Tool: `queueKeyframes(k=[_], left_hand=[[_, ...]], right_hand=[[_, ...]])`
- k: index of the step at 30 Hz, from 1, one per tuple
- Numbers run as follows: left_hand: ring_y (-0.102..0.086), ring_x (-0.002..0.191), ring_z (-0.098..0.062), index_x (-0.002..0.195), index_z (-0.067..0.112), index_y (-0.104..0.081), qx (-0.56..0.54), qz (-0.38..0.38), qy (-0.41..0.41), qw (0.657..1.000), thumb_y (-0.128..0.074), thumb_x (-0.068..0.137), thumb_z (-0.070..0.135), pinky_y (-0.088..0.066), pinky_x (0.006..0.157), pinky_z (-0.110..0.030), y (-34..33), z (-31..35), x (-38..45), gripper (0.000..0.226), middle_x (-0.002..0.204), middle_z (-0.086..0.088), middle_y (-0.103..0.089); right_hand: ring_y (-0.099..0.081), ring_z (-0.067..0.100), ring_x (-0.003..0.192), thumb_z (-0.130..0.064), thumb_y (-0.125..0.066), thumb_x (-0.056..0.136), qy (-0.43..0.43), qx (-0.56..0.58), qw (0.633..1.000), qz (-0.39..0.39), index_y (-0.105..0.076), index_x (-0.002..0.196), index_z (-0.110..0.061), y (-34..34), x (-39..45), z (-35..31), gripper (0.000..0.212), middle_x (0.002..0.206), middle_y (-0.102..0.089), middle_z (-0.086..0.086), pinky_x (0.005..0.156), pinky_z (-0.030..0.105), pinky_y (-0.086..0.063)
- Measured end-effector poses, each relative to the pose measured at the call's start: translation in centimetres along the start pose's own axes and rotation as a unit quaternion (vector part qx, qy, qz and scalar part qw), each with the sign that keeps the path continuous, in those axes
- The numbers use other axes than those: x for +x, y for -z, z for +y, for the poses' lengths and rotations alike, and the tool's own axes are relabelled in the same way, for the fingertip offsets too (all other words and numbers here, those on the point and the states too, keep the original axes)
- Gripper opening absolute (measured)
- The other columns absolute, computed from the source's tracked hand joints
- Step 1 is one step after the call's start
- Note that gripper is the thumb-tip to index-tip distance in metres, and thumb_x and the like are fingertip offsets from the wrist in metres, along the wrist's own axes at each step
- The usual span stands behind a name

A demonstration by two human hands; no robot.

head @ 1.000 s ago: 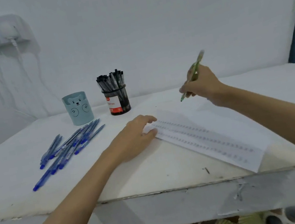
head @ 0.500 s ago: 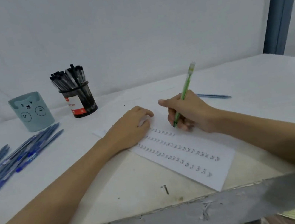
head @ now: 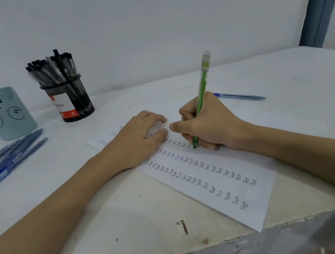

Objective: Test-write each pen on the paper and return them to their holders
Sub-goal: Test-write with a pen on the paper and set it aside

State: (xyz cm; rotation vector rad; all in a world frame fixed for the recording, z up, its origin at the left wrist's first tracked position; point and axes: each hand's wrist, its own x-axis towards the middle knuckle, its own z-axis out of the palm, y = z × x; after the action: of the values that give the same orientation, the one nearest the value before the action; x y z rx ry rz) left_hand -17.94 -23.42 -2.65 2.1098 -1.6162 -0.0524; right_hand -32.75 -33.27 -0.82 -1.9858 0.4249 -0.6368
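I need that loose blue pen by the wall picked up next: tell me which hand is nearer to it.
Right. The right hand, gripping the green pen, sits just in front of the loose blue pen. The left hand rests on the paper, farther to its left.

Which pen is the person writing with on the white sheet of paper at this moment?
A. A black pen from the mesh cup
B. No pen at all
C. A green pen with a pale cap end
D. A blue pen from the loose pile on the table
C: the right hand grips a slim green pen, its tip down on the white paper sheet, beside the rows of handwritten marks.
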Motion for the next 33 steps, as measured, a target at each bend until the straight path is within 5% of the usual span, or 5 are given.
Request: queueKeyframes(k=[12,16,20,26,33], left_hand=[[-0.041,0.115,-0.005,0.129,0.021,-0.051,-0.006,-0.005,0.003,1.0,-0.041,0.09,0.044,-0.028,0.091,-0.018,-0.07,0.07,-0.06,0.046,0.132,0.006,-0.045],[-0.041,0.115,-0.005,0.13,0.022,-0.051,-0.011,-0.006,0.008,1.0,-0.043,0.095,0.04,-0.028,0.09,-0.018,-0.12,0.03,-0.21,0.041,0.131,0.007,-0.045],[-0.039,0.11,-0.002,0.13,0.023,-0.051,-0.011,-0.002,0.007,1.0,-0.045,0.096,0.035,-0.027,0.088,-0.017,-0.02,0.04,-0.19,0.036,0.131,0.008,-0.045],[-0.04,0.116,-0.005,0.131,0.022,-0.05,-0.005,-0.002,0.007,1.0,-0.044,0.096,0.031,-0.027,0.091,-0.018,-0.08,0.22,-0.23,0.036,0.133,0.007,-0.044],[-0.039,0.113,-0.003,0.131,0.023,-0.049,-0.002,-0.002,0.008,1.0,-0.044,0.097,0.032,-0.027,0.09,-0.018,-0.01,0.18,-0.2,0.036,0.133,0.007,-0.043]], right_hand=[[-0.035,0.02,0.033,0.003,-0.054,0.08,0.028,-0.033,0.999,-0.009,-0.023,0.036,-0.02,-0.37,0.1,0.18,0.058,0.037,-0.042,0.003,0.034,0.018,-0.026],[-0.033,0.014,0.026,0.006,-0.053,0.079,0.029,-0.026,0.999,-0.011,-0.025,0.04,-0.017,-0.34,0.01,0.14,0.054,0.044,-0.044,0.011,0.034,0.016,-0.026],[-0.043,0.024,0.043,0.008,-0.051,0.076,0.029,-0.038,0.999,-0.012,-0.024,0.031,-0.017,-0.4,0.16,0.17,0.058,0.03,-0.035,-0.007,0.037,0.018,-0.026],[-0.043,0.022,0.039,0.009,-0.051,0.074,0.059,-0.05,0.997,0.019,-0.021,0.034,-0.018,-0.58,0.39,0.52,0.058,0.035,-0.025,-0.003,0.04,0.019,-0.03],[-0.033,0.014,0.028,0.008,-0.05,0.076,0.048,-0.038,0.998,0.017,-0.022,0.036,-0.02,-0.41,0.37,0.36,0.057,0.04,-0.037,0.009,0.032,0.014,-0.022]])
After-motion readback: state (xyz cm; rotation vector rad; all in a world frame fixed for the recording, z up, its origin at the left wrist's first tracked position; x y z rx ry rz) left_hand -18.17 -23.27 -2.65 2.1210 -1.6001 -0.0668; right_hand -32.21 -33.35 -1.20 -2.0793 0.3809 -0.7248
